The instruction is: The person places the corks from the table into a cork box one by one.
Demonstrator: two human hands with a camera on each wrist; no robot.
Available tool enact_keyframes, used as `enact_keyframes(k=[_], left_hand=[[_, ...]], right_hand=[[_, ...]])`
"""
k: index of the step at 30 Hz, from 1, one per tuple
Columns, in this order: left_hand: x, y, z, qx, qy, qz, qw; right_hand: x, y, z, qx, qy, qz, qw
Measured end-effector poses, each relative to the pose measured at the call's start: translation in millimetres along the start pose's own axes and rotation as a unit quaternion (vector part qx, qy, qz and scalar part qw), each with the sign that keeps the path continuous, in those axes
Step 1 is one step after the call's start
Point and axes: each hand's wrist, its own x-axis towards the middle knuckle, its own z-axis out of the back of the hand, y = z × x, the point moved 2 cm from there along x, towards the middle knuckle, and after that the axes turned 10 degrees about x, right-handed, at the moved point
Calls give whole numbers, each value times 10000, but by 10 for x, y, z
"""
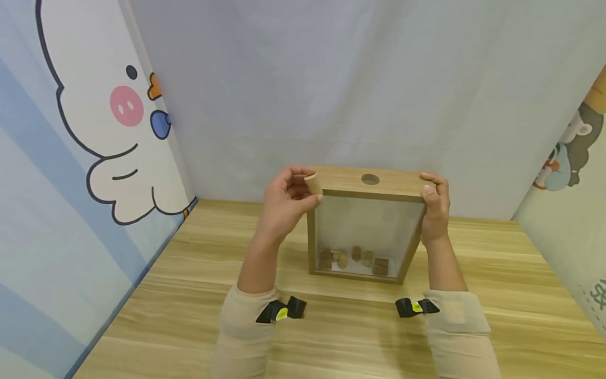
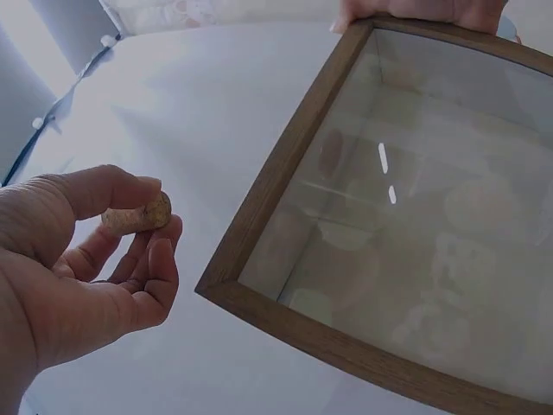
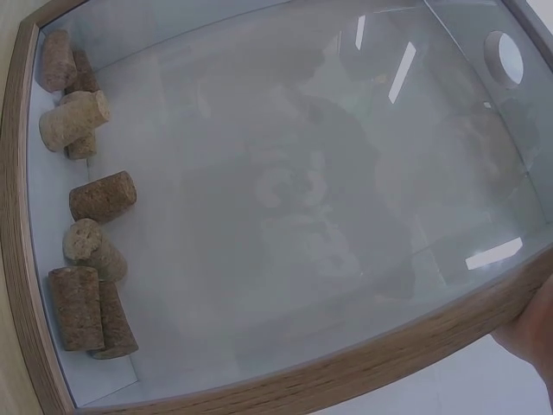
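Observation:
A shallow wooden box with a clear front (image 1: 366, 181) stands upright on the table, a round hole in its top. Near the top left corner my left hand (image 1: 284, 202) pinches a cork (image 1: 313, 183) between thumb and fingers. The left wrist view has that cork (image 2: 138, 216) beside the frame, apart from it. At the other end my right hand (image 1: 435, 205) grips the top right corner, thumb in front and fingers over the top. Several corks (image 3: 102, 197) lie inside along the bottom, some leaning on one another.
The wood-grain table (image 1: 189, 295) extends to both sides and in front of the box. A pale curtain (image 1: 303, 95) hangs close behind it. Cartoon-printed panels (image 1: 118, 173) stand at left and right.

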Motion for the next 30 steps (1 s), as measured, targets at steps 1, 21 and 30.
enact_keyframes(k=[1, 21, 30], left_hand=[[25, -29, -17, -13, 1, -36, 10000], [658, -225, -475, 969, 836, 974, 9870], [862, -211, -681, 1239, 1165, 1525, 9736]], right_hand=[[8, -2, -1, 8, 17, 17, 10000], [44, 36, 4, -68, -80, 117, 9999], [19, 0, 1, -14, -59, 98, 9999]])
